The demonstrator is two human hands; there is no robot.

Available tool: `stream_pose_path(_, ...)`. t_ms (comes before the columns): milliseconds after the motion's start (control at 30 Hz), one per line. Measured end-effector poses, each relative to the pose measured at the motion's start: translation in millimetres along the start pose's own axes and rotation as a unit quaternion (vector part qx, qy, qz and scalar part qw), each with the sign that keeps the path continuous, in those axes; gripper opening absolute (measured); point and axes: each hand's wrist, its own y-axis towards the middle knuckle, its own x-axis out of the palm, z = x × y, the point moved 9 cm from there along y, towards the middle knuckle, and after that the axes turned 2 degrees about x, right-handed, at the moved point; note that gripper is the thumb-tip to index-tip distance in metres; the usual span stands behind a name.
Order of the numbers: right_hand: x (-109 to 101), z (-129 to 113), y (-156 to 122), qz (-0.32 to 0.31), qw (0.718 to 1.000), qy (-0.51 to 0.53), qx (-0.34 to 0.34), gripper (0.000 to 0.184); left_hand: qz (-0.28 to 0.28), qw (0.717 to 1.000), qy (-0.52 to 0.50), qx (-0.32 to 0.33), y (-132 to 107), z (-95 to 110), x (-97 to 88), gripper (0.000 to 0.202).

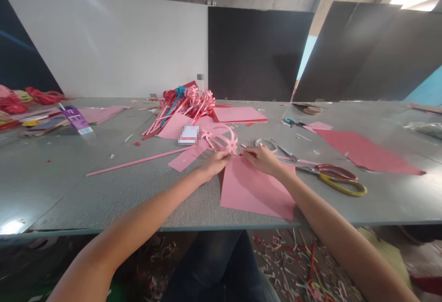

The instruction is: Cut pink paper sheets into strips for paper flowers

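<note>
A pink paper-strip ornament with curved loops lies just beyond my hands. My left hand is closed, its fingertips pinching the ornament's near edge. To its right, my right hand is closed with fingers pressed together; what lies between its fingertips is too small to make out. Under and in front of both hands is a pink paper sheet, reaching close to the table's front edge. A long pink strip stretches left from near the ornament, and a small pink paper piece rests by my left hand.
Red-and-yellow-handled scissors and a tape roll are on the right, near a red sheet. Behind the ornament stands a pile of finished-looking paper-strip flowers. A purple carton is left. Paper scraps litter the floor.
</note>
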Motion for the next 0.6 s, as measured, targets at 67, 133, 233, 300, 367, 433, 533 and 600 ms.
stream_pose_path(67,7.7,1.6,0.8,-0.051,0.997,0.061,-0.005,0.03,-0.039,0.997,-0.068,-0.005,0.0,-1.3,7.6,0.018)
stream_pose_path(133,12.8,1.9,0.5,-0.093,0.99,0.101,-0.008,0.031,-0.049,0.993,-0.105,-0.013,0.5,-3.8,10.0,0.017)
stream_pose_path(233,17.2,4.2,-1.6,-0.141,0.979,0.149,0.007,0.031,-0.054,0.991,-0.119,-0.029,0.5,-7.3,11.1,0.016)
stream_pose_path(300,21.2,8.1,-4.6,-0.178,0.966,0.182,0.035,0.03,-0.059,0.99,-0.12,-0.04,-0.4,-7.7,11.9,0.017)
stream_pose_path(367,25.2,14.1,-8.2,-0.208,0.952,0.211,0.077,0.026,-0.058,0.991,-0.11,-0.043,-1.5,-6.4,11.3,0.016)
stream_pose_path(433,27.9,20.9,-11.3,-0.224,0.938,0.236,0.121,0.023,-0.057,0.993,-0.098,-0.047,-2.4,-5.1,10.7,0.016)
stream_pose_path(533,30.7,25.3,-14.4,-0.241,0.916,0.278,0.161,0.022,-0.063,0.992,-0.093,-0.05,-3.7,-3.1,11.4,0.018)
stream_pose_path(600,33.0,24.6,-16.2,-0.258,0.896,0.314,0.176,0.022,-0.068,0.992,-0.097,-0.045,-4.2,-0.9,12.0,0.019)
